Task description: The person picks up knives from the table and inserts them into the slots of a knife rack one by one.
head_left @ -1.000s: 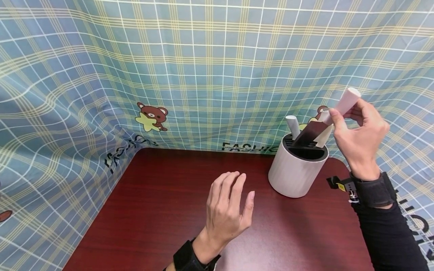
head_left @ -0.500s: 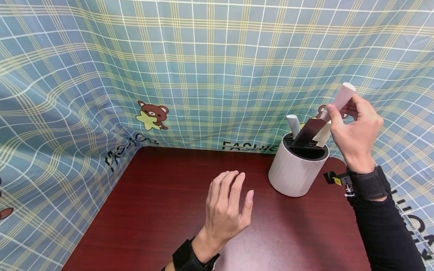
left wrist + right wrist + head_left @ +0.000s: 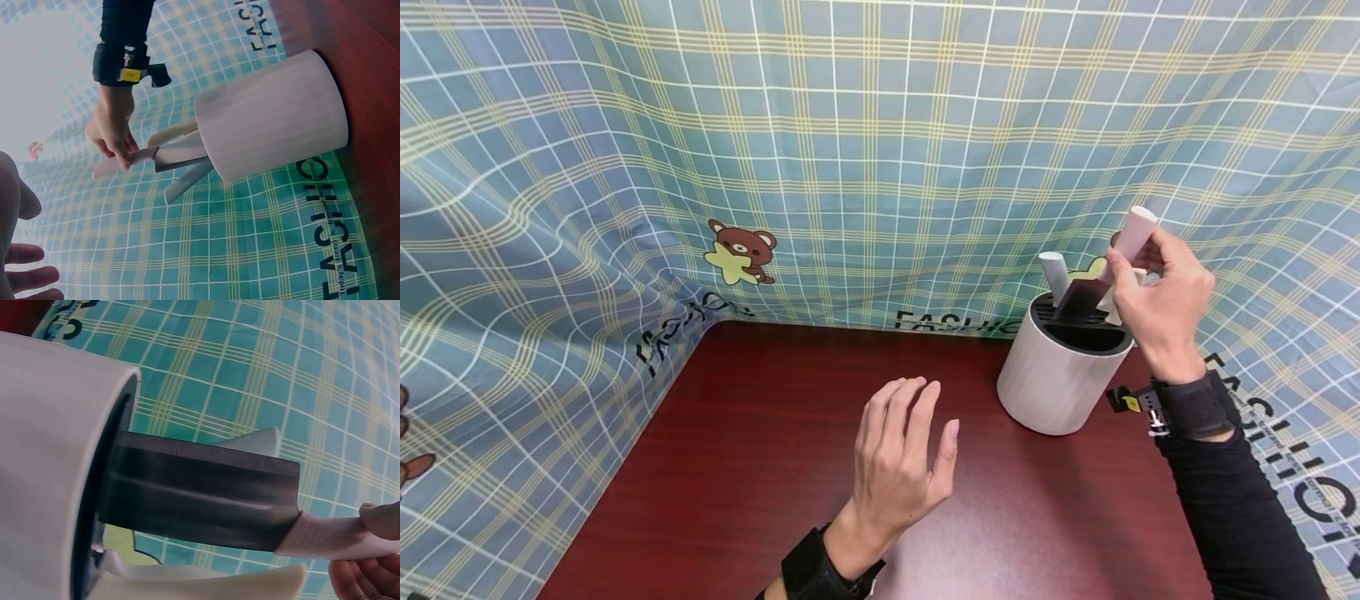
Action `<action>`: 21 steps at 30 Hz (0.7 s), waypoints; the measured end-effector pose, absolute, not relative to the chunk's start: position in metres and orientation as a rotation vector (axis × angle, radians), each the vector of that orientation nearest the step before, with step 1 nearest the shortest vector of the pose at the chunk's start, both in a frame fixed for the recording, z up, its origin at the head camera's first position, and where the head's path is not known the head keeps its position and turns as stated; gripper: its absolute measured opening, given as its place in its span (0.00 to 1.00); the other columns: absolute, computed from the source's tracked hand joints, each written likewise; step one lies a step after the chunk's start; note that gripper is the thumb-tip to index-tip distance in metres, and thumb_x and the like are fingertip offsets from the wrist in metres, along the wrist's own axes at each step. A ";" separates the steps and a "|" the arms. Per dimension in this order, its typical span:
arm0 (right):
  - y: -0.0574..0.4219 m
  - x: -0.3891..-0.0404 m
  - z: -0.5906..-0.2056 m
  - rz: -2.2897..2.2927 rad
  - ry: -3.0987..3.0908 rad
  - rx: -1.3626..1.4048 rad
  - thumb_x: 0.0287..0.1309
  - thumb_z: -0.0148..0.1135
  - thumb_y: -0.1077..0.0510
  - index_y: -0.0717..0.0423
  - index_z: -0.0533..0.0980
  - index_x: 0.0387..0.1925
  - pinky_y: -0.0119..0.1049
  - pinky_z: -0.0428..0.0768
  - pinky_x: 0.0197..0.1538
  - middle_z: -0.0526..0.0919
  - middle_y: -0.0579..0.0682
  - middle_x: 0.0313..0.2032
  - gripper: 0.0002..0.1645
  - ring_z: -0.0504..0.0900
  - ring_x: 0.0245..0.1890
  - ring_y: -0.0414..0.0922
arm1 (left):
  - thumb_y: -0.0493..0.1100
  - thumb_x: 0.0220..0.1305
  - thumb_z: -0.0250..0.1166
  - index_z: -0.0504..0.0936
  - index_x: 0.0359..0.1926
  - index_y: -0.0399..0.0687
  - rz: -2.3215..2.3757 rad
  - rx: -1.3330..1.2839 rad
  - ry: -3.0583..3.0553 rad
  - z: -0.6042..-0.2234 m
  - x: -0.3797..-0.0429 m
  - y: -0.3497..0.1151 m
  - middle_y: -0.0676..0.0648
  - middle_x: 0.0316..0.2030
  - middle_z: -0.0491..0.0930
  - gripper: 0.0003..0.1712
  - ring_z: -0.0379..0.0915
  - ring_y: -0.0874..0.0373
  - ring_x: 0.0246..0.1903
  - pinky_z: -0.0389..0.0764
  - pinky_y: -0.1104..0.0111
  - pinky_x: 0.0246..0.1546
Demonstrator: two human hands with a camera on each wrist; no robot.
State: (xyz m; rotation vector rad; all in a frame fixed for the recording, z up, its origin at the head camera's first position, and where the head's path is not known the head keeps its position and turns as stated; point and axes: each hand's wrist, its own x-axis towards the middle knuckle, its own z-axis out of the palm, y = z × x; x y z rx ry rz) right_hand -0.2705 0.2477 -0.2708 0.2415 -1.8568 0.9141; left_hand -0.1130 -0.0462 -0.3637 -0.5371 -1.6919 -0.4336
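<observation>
In the head view my right hand [image 3: 1172, 300] pinches the pale pink handle of a kitchen knife [image 3: 1131, 237] between thumb and fingers. Its broad dark blade [image 3: 200, 487] runs down into a slot of the round white knife holder [image 3: 1060, 383], part of it hidden inside. A pale handle [image 3: 1055, 277] stands up from the holder's left side. Close to the gripped knife, a cream handle [image 3: 250, 584] sticks out too. My left hand [image 3: 898, 458] hovers over the table to the left of the holder, fingers loosely extended, holding nothing.
The holder stands near the back right of a dark red wooden table [image 3: 760, 433]. Plaid cloth [image 3: 865, 167] with bear prints hangs behind the table and along both sides. The holder's front has a wide dark opening [image 3: 1086, 337].
My right hand has moved left and somewhat lower with the knife, and less of the blade shows above the holder. The left hand has stayed nearly still.
</observation>
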 end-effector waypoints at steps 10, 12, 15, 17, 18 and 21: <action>0.246 -0.275 -0.286 0.873 -1.875 0.244 0.55 0.72 0.61 0.64 0.84 0.45 0.12 0.67 0.41 0.88 0.65 0.37 0.16 0.72 0.31 0.10 | 0.46 0.69 0.58 0.84 0.49 0.35 -0.426 -0.527 -1.694 -0.365 -0.115 -0.049 0.39 0.46 0.84 0.20 0.79 0.44 0.46 0.81 0.58 0.49; 0.245 -0.276 -0.290 0.856 -1.873 0.235 0.54 0.73 0.61 0.63 0.84 0.45 0.13 0.65 0.43 0.89 0.65 0.38 0.16 0.71 0.32 0.10 | 0.46 0.69 0.58 0.84 0.49 0.35 -0.424 -0.524 -1.692 -0.366 -0.115 -0.050 0.39 0.46 0.84 0.20 0.79 0.44 0.46 0.81 0.58 0.49; 0.243 -0.277 -0.295 0.823 -1.866 0.209 0.54 0.73 0.62 0.63 0.84 0.45 0.14 0.63 0.45 0.88 0.65 0.39 0.16 0.74 0.34 0.14 | 0.46 0.69 0.58 0.84 0.50 0.34 -0.422 -0.517 -1.694 -0.366 -0.116 -0.051 0.39 0.46 0.84 0.20 0.79 0.44 0.46 0.81 0.58 0.50; 0.242 -0.278 -0.299 0.805 -1.858 0.205 0.54 0.73 0.62 0.63 0.84 0.45 0.15 0.62 0.45 0.88 0.65 0.39 0.16 0.77 0.35 0.19 | 0.46 0.69 0.58 0.84 0.50 0.34 -0.424 -0.514 -1.698 -0.367 -0.116 -0.051 0.39 0.46 0.84 0.20 0.79 0.43 0.46 0.81 0.58 0.50; 0.241 -0.278 -0.301 0.800 -1.857 0.211 0.55 0.73 0.62 0.63 0.84 0.46 0.14 0.63 0.45 0.88 0.65 0.39 0.16 0.77 0.36 0.19 | 0.47 0.69 0.58 0.84 0.50 0.34 -0.425 -0.512 -1.701 -0.368 -0.116 -0.052 0.39 0.46 0.84 0.20 0.79 0.43 0.46 0.81 0.58 0.49; 0.240 -0.277 -0.308 0.791 -1.852 0.232 0.55 0.72 0.62 0.64 0.84 0.46 0.14 0.63 0.45 0.88 0.65 0.38 0.16 0.85 0.37 0.35 | 0.47 0.70 0.57 0.84 0.50 0.34 -0.428 -0.507 -1.713 -0.370 -0.116 -0.052 0.39 0.46 0.84 0.20 0.80 0.44 0.46 0.81 0.58 0.49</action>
